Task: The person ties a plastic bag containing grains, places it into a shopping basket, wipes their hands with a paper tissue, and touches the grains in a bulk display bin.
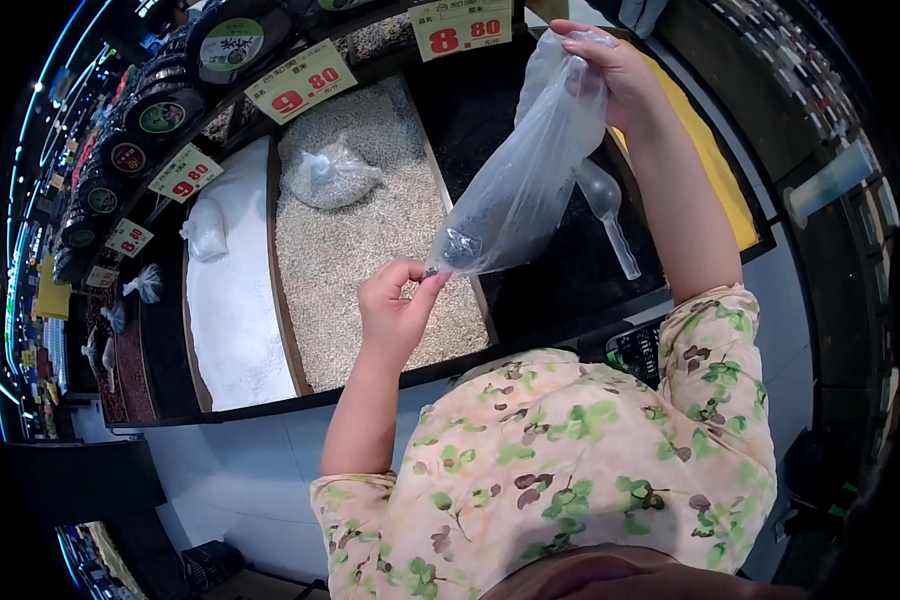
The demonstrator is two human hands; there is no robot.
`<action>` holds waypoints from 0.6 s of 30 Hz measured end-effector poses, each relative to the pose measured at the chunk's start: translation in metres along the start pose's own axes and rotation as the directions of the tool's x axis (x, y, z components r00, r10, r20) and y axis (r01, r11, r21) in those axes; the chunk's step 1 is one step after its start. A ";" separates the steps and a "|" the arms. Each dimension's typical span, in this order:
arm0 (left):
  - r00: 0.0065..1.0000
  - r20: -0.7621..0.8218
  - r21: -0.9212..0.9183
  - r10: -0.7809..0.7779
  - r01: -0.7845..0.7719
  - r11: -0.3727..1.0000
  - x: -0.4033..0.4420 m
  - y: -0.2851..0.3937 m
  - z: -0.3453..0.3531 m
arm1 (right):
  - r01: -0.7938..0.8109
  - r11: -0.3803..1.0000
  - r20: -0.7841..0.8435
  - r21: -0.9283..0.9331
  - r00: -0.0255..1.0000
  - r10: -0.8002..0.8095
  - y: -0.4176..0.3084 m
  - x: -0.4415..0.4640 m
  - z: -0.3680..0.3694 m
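A clear plastic bag [525,165] is stretched on a slant over a bin of black grain [550,290]. My left hand [395,305] pinches its lower corner between thumb and fingers. Something small and dark shows at that corner, too small to name. Higher up on the right, my right hand [615,75] grips the gathered upper end of the bag. Under the bag's right side, a clear plastic scoop [605,210] lies on the black grain, its handle pointing toward me.
Left of the black grain are a bin of pale grain [370,260] holding a tied bag [332,175] and a bin of white grain [235,320]. Price signs [300,80] line the back edge beneath packed tubs [232,50]. Yellow grain [715,165] lies to the right.
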State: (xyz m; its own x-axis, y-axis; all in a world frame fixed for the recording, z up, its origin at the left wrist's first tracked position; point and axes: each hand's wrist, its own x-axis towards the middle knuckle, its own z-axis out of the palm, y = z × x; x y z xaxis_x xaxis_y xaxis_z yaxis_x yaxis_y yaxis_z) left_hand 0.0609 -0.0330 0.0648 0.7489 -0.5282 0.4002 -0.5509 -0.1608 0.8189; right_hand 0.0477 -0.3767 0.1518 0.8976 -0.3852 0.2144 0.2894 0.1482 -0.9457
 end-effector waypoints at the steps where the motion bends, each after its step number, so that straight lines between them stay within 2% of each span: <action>1: 1.000 0.015 -0.006 -0.011 0.011 1.000 0.007 0.002 0.002 | -0.009 1.000 -0.034 -0.009 0.999 0.009 0.004 0.008 -0.006; 3: 0.999 0.019 0.006 0.028 -0.028 1.000 0.020 0.013 0.010 | -0.032 0.999 -0.095 -0.025 0.995 0.030 0.006 0.018 -0.015; 6: 0.997 0.052 0.059 0.063 -0.066 0.996 0.036 0.024 0.025 | -0.052 0.997 -0.072 0.054 0.996 0.056 0.020 0.036 -0.025; 10: 0.993 0.056 0.119 0.105 -0.111 0.987 0.054 0.019 0.042 | -0.114 0.993 -0.022 0.034 0.993 0.115 0.052 0.067 -0.058; 11: 0.997 0.025 0.088 0.077 -0.079 0.993 0.057 0.018 0.047 | -0.114 0.992 -0.050 0.048 0.992 0.116 0.059 0.072 -0.063; 14: 0.989 -0.047 -0.111 -0.142 0.136 0.984 0.066 0.008 0.054 | -0.117 0.991 -0.099 0.064 0.988 0.123 0.071 0.081 -0.077; 15: 0.986 -0.049 -0.137 -0.162 0.154 0.979 0.067 0.011 0.056 | -0.139 0.986 -0.119 0.089 0.981 0.150 0.074 0.083 -0.079; 18: 0.999 -0.018 0.109 0.038 -0.036 0.993 0.066 0.016 0.063 | -0.183 0.972 -0.141 0.150 0.969 0.205 0.084 0.091 -0.085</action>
State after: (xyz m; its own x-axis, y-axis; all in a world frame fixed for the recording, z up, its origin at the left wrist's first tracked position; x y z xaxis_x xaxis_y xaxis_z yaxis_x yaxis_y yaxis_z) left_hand 0.0785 -0.1225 0.0784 0.7338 -0.5187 0.4387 -0.6145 -0.2314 0.7542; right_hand 0.1254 -0.4761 0.0708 0.8816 -0.4715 -0.0203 0.1667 0.3514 -0.9212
